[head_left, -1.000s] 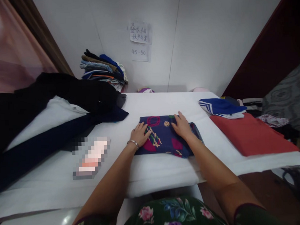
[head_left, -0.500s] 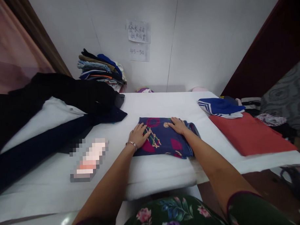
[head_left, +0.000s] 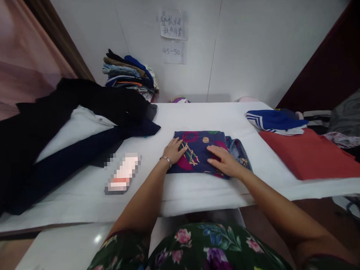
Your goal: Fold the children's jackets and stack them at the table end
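One white surface [head_left: 203,118] spans frame, apparently giving cloth room to lie flat. Black garment [head_left: 108,102] sprawls loose at left; red cloth [head_left: 310,154] lies flat at right. Folded patterned garment [head_left: 196,150] sits just right of frame centre, in front of wearer, likely for easy reach by both hands. Left hand [head_left: 172,151], right hand [head_left: 226,161] rest on top, seemingly steadying layers; fingers slightly apart, clamped on nothing.
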`<move>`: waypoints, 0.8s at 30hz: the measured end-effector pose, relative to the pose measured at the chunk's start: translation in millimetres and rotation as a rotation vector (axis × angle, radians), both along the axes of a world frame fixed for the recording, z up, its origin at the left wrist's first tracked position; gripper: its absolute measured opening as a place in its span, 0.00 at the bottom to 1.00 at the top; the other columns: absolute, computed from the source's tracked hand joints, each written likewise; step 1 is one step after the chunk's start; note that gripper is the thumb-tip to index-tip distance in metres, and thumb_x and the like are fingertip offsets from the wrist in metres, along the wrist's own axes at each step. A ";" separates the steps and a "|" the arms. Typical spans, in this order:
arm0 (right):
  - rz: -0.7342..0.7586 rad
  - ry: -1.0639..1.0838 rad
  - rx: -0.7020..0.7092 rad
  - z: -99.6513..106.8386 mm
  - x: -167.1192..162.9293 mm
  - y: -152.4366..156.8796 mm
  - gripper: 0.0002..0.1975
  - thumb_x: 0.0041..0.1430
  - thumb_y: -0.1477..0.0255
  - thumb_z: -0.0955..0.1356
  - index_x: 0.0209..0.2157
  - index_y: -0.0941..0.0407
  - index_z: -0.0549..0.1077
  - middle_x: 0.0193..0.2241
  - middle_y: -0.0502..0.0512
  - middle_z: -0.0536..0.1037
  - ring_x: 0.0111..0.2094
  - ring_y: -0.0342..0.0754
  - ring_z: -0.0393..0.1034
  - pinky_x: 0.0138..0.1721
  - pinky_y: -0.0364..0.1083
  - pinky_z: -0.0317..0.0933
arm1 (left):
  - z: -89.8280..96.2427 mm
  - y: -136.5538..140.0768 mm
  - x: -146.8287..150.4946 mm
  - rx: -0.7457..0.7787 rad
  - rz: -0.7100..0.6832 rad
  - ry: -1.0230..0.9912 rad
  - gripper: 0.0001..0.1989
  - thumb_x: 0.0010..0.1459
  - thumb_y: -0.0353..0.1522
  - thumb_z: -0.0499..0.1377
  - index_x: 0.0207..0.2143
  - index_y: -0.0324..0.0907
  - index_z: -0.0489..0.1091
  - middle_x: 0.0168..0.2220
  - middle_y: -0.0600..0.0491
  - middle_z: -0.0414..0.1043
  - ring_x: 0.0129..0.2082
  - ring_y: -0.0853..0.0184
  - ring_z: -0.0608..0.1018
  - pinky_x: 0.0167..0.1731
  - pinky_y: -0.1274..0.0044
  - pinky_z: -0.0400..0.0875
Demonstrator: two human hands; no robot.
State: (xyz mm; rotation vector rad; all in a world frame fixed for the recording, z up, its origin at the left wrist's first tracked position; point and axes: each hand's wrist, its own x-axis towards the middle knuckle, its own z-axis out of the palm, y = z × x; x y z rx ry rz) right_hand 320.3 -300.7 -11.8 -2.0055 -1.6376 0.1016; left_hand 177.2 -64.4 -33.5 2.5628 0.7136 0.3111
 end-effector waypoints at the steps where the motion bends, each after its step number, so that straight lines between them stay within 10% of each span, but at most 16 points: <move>1: 0.051 -0.057 -0.027 -2.4 -12.6 -7.5 0.28 0.62 0.58 0.62 0.62 0.50 0.59 0.62 0.56 0.61 0.63 0.54 0.52 0.62 0.61 0.46 | 3.2 1.7 -1.0 -0.054 -0.001 -0.021 0.31 0.60 0.46 0.52 0.59 0.37 0.62 0.65 0.44 0.53 0.65 0.57 0.54 0.63 0.66 0.49; 6: 0.037 -0.343 -0.116 -16.8 -32.3 -35.4 0.27 0.62 0.67 0.62 0.62 0.55 0.58 0.63 0.60 0.58 0.64 0.56 0.48 0.62 0.62 0.43 | 25.6 5.3 -25.2 -0.220 -0.027 -0.217 0.33 0.58 0.48 0.52 0.61 0.40 0.60 0.63 0.46 0.58 0.62 0.61 0.61 0.62 0.70 0.53; 11: -0.079 -0.437 -0.152 -24.9 -23.1 -54.2 0.30 0.60 0.68 0.62 0.63 0.57 0.56 0.63 0.62 0.58 0.63 0.59 0.51 0.60 0.61 0.49 | 22.6 -15.5 -64.2 -0.078 -0.231 -0.085 0.41 0.48 0.49 0.62 0.61 0.44 0.59 0.65 0.45 0.52 0.66 0.54 0.53 0.63 0.61 0.49; 24: -0.103 -0.387 -0.159 -23.8 -8.8 -54.9 0.29 0.56 0.81 0.59 0.58 0.49 0.66 0.60 0.55 0.64 0.62 0.56 0.55 0.57 0.60 0.53 | -3.6 -29.0 -78.1 0.222 -0.166 0.104 0.37 0.48 0.18 0.49 0.61 0.45 0.60 0.66 0.55 0.52 0.66 0.63 0.52 0.63 0.67 0.55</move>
